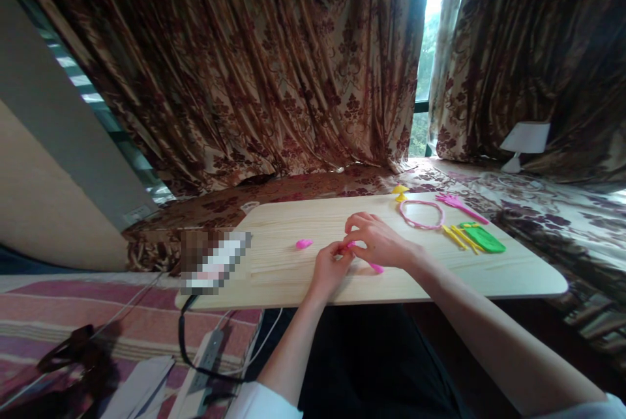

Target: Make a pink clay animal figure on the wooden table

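Fingers (pixel 350 246) pinch pink clay (pixel 352 245) near the table's (pixel 274 275) front edge.

Curtains (pixel 342 67): we see brn w/ dk-red florals
Tabletop (pixel 278 275): pale w/ wood grain
Ring (pixel 402 216): lt pink
Strip (pixel 376 268): brt pink
Slab (pixel 488 240): grn
Lampshade (pixel 527 137): wht

Before you, pale wood-grained tabletop (pixel 274 223), smooth, matt, patterned cloth curtains (pixel 313 67), your sleeves (pixel 267 403) white cloth.
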### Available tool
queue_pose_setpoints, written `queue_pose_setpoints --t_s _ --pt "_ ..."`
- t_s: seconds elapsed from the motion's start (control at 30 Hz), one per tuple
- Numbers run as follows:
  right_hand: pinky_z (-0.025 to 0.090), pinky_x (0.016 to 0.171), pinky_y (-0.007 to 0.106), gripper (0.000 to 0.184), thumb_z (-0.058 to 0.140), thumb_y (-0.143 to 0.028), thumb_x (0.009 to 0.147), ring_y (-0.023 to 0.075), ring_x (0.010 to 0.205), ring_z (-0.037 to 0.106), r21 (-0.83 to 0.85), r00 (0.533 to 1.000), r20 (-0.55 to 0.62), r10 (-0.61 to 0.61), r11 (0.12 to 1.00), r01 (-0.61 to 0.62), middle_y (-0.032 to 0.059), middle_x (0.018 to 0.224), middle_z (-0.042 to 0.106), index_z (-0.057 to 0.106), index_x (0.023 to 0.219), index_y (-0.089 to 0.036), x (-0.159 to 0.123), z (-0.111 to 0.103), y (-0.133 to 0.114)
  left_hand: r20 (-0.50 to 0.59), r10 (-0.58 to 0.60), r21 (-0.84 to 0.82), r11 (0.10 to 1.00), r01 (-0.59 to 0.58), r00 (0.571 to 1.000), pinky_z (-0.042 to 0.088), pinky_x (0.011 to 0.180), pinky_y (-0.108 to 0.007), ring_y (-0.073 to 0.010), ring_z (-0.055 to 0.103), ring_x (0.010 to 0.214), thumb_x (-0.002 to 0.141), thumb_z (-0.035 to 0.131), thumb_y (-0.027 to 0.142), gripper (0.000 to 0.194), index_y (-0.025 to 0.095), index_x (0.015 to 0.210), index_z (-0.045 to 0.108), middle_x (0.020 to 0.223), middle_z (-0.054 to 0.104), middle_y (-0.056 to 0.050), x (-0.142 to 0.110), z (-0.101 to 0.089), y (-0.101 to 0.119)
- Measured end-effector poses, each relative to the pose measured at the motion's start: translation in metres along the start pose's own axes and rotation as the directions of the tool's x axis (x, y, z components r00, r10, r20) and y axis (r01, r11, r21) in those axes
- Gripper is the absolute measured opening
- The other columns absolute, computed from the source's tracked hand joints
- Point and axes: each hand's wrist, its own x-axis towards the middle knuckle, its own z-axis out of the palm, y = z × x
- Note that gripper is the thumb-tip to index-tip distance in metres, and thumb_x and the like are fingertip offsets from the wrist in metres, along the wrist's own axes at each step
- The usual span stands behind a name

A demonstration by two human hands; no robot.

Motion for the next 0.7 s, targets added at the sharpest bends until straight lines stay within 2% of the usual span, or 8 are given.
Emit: queue_pose_setpoints --t_s 0.13,0.23,0.33,0.5,0.7 --pt "0.042 0.086 0.037 0.010 0.063 -0.014 0.078 0.0211 0.093 0.055 0.053 1.000 -0.008 0.017 0.998 -0.017 0.0053 0.085 0.065 0.072 0.080 -0.020 0.003 -0.005 -0.003 0.004 0.009 -0.055 0.998 -0.008 1.000 0.052 0.079 -0.040 -0.0194 0.061 0.092 0.088 0.054 0.031 0.026 0.015 0.108 0.058 0.109 0.061 -0.007 -0.005 -0.002 0.013" --pt "0.044 0.083 0.034 0.007 0.063 -0.017 0.081 0.0200 0.090 0.057 0.115 0.999 -0.031 0.033 0.993 -0.029 0.0043 0.080 0.066 0.070 0.083 -0.019 0.000 -0.015 -0.010 0.004 0.003 -0.120 0.993 -0.003 1.000 0.050 0.081 -0.038 -0.0187 0.062 0.088 0.086 0.058 0.032 0.021 0.013 0.094 0.063 0.095 0.066 -0.005 -0.016 -0.004 0.030" --pt "0.045 0.084 0.033 0.007 0.065 -0.020 0.081 0.0196 0.092 0.058 0.187 0.997 -0.061 0.049 0.982 -0.037 0.0042 0.085 0.068 0.069 0.086 -0.019 -0.006 -0.027 -0.022 0.001 -0.015 -0.187 0.982 0.015 1.000 0.048 0.081 -0.032 -0.0201 0.063 0.087 0.082 0.061 0.036 0.022 0.015 0.087 0.066 0.086 0.070 -0.004 -0.033 -0.009 0.052" --pt "0.046 0.088 0.034 0.007 0.065 -0.019 0.082 0.0182 0.096 0.059 0.290 0.993 -0.103 0.064 0.957 -0.031 0.0036 0.091 0.068 0.068 0.088 -0.020 -0.015 -0.040 -0.045 0.011 -0.040 -0.227 0.973 0.041 0.999 0.046 0.078 -0.027 -0.0202 0.063 0.086 0.080 0.061 0.035 0.021 0.016 0.085 0.068 0.085 0.071 -0.004 -0.060 -0.021 0.087" --pt "0.047 0.087 0.037 0.007 0.065 -0.018 0.081 0.0197 0.096 0.060 0.386 0.986 -0.145 0.084 0.922 -0.022 0.0034 0.087 0.067 0.071 0.082 -0.022 -0.016 -0.040 -0.062 0.013 -0.056 -0.222 0.973 0.058 0.998 0.044 0.077 -0.026 -0.0186 0.060 0.081 0.081 0.062 0.034 0.017 0.018 0.084 0.067 0.080 0.068 -0.003 -0.075 -0.027 0.103"
